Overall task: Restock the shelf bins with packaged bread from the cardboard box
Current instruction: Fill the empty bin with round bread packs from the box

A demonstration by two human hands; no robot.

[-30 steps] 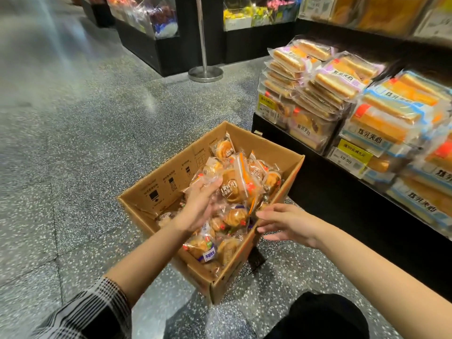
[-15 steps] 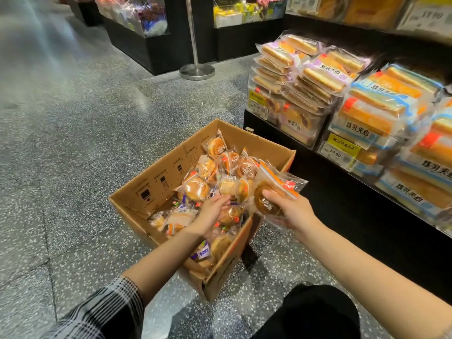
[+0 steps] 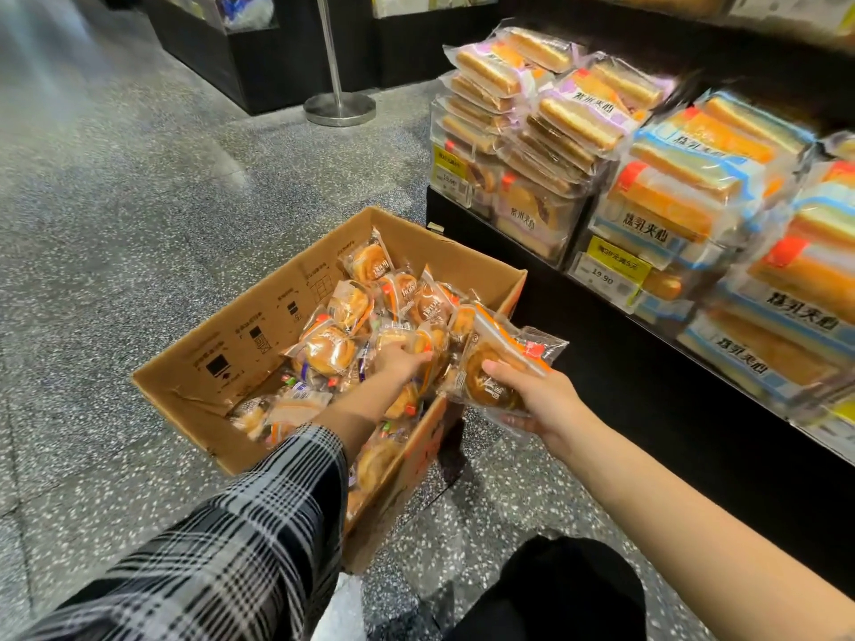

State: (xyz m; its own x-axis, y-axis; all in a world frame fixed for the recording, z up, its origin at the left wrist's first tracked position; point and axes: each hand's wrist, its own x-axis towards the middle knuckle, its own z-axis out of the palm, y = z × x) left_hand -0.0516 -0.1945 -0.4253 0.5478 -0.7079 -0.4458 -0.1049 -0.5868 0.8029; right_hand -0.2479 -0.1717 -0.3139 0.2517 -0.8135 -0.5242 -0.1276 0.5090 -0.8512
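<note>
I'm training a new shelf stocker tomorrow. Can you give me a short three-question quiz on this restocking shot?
1. True or false: the right hand grips a packaged bun beside the cardboard box.
2. Where is the left hand? A) on the shelf bins B) among the buns inside the box C) on the floor
3. Fill in: the yellow price tag on the shelf bin reads ____.

Key: 1 true; 2 B; 3 19.90

grey speckled terrazzo floor [image 3: 139,187] glossed by overhead light; chrome stanchion base [image 3: 339,108] set beside black display plinths [image 3: 240,62].
</note>
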